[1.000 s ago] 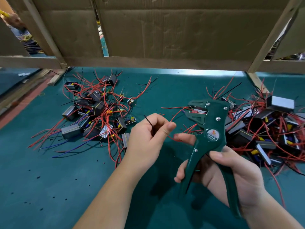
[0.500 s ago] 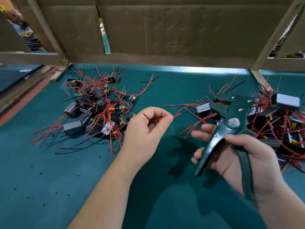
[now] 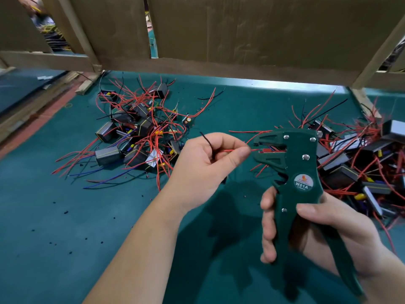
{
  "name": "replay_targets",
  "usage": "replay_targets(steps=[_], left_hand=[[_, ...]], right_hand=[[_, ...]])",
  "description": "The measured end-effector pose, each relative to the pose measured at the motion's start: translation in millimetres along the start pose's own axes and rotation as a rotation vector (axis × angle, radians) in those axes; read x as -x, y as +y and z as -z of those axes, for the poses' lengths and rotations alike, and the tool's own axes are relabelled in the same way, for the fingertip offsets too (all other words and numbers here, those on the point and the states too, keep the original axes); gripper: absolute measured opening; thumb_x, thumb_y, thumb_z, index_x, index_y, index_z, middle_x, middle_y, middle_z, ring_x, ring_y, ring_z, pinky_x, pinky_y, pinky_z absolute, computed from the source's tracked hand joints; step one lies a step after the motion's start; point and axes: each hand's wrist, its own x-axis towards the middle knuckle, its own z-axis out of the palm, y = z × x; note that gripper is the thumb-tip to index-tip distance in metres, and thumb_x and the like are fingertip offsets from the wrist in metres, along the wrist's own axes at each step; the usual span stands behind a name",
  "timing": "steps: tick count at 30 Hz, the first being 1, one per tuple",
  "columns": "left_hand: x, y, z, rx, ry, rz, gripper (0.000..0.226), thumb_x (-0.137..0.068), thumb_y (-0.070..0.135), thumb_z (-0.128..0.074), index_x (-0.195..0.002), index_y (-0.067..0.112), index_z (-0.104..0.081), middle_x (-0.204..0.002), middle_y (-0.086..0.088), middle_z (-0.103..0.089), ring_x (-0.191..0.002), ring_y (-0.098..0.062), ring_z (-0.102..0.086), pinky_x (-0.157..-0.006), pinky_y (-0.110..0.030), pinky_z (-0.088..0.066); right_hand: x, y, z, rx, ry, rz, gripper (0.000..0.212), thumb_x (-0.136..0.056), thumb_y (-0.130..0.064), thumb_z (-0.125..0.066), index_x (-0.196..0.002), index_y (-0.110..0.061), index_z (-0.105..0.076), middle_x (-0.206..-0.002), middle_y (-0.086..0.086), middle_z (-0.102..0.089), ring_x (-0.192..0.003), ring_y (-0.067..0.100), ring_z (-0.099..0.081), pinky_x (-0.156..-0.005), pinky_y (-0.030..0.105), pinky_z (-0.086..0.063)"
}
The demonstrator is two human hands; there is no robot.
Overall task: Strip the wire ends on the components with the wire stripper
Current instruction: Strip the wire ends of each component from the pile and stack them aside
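The wire stripper (image 3: 291,163) now stands closer to the left hand (image 3: 210,163), its head taking in the red wire (image 3: 232,150) end.

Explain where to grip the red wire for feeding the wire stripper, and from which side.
Pinch the red wire just behind its tip, from the left, as the left hand does: it lies level, pointing right into the wire stripper; a close grip likely stops bending.

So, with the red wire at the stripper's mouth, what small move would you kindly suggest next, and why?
Probably squeeze the handles with the right hand while the left hand holds steady. The left hand pinches the red wire, whose end reaches between the open jaws of the wire stripper, and the handles look spread.
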Motion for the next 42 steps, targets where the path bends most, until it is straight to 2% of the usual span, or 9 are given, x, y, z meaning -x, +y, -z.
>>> replay_targets(steps=[7,11,14,25,29,33,37,39,42], left_hand=[[0.6,2.0,1.6,-0.042,-0.036,-0.008,0.020,-0.088,0.003,-0.064,-0.077,0.020,-0.065,-0.055,0.018,-0.057,-0.050,0.005,-0.046,-0.050,-0.007,-0.038],[0.7,-0.5,3.7,-0.094,-0.030,-0.033,0.010,-0.082,0.019,-0.067,-0.074,0.026,-0.066,-0.051,0.015,-0.051,-0.048,-0.002,-0.037,-0.047,-0.014,-0.034],[0.7,-3.2,4.5,-0.118,-0.023,-0.057,0.008,-0.081,0.022,-0.065,-0.074,0.026,-0.066,-0.050,0.014,-0.047,-0.047,-0.003,-0.033,-0.046,-0.013,-0.030],[1.0,-4.1,4.4,-0.176,-0.060,-0.118,0.017,-0.090,0.006,-0.062,-0.081,0.020,-0.063,-0.048,0.021,-0.049,-0.042,0.004,-0.039,-0.049,-0.002,-0.029],[1.2,-4.6,5.2,-0.192,-0.062,-0.130,0.014,-0.089,0.009,-0.062,-0.081,0.020,-0.063,-0.049,0.020,-0.048,-0.043,0.003,-0.038,-0.049,-0.003,-0.029],[0.0,-6.7,6.7,-0.203,-0.035,-0.121,0.004,-0.088,0.019,-0.058,-0.089,0.021,-0.061,-0.060,0.018,-0.051,-0.054,0.000,-0.040,-0.055,-0.013,-0.036],[-2.9,-7.6,15.4,-0.161,-0.019,-0.034,0.016,-0.092,0.022,-0.045,-0.106,0.028,-0.050,-0.082,0.014,-0.064,-0.068,-0.015,-0.053,-0.065,-0.027,-0.047],[-3.4,-8.3,16.8,-0.180,-0.019,-0.037,0.021,-0.102,0.012,-0.038,-0.115,0.025,-0.047,-0.099,0.005,-0.068,-0.071,-0.009,-0.060,-0.069,-0.028,-0.050],[-5.1,-13.1,16.2,-0.147,-0.010,-0.015,0.029,-0.103,0.010,-0.030,-0.127,0.019,-0.043,-0.095,0.001,-0.070,-0.077,-0.008,-0.068,-0.073,-0.021,-0.052]], right_hand=[[-2.1,0.9,-0.7,0.022,0.077,-0.023,0.039,-0.072,-0.028,-0.079,-0.096,-0.001,-0.064,-0.074,0.027,-0.059,-0.063,0.043,-0.059,-0.064,0.054,-0.047],[-0.8,-0.2,0.7,0.038,0.073,-0.041,0.037,-0.074,-0.027,-0.078,-0.096,-0.001,-0.064,-0.073,0.027,-0.060,-0.063,0.041,-0.060,-0.065,0.052,-0.048],[-1.1,0.7,0.7,0.039,0.097,-0.045,0.039,-0.071,-0.029,-0.081,-0.092,-0.001,-0.065,-0.070,0.026,-0.059,-0.060,0.040,-0.060,-0.063,0.051,-0.049],[-2.9,2.1,0.7,0.018,0.103,-0.038,0.039,-0.071,-0.032,-0.081,-0.090,-0.001,-0.065,-0.069,0.024,-0.059,-0.058,0.038,-0.059,-0.061,0.050,-0.050],[-3.2,2.7,0.3,0.015,0.114,-0.043,0.040,-0.069,-0.031,-0.082,-0.089,-0.001,-0.065,-0.068,0.024,-0.058,-0.057,0.037,-0.059,-0.061,0.050,-0.050],[-7.2,8.8,-5.3,0.008,0.177,-0.013,0.045,-0.063,-0.039,-0.086,-0.081,-0.004,-0.064,-0.063,0.021,-0.053,-0.051,0.035,-0.056,-0.056,0.048,-0.049],[-11.1,10.4,-10.0,-0.004,0.320,0.011,0.053,-0.056,-0.048,-0.087,-0.074,-0.006,-0.062,-0.058,0.018,-0.049,-0.043,0.030,-0.051,-0.049,0.042,-0.049],[-12.8,8.5,-9.9,0.004,0.437,0.018,0.047,-0.061,-0.047,-0.082,-0.068,-0.008,-0.057,-0.052,0.014,-0.042,-0.034,0.024,-0.042,-0.042,0.033,-0.043],[-11.2,2.0,-6.4,-0.001,0.495,0.034,0.039,-0.066,-0.046,-0.070,-0.063,-0.011,-0.053,-0.049,0.009,-0.037,-0.028,0.020,-0.033,-0.037,0.027,-0.036]])
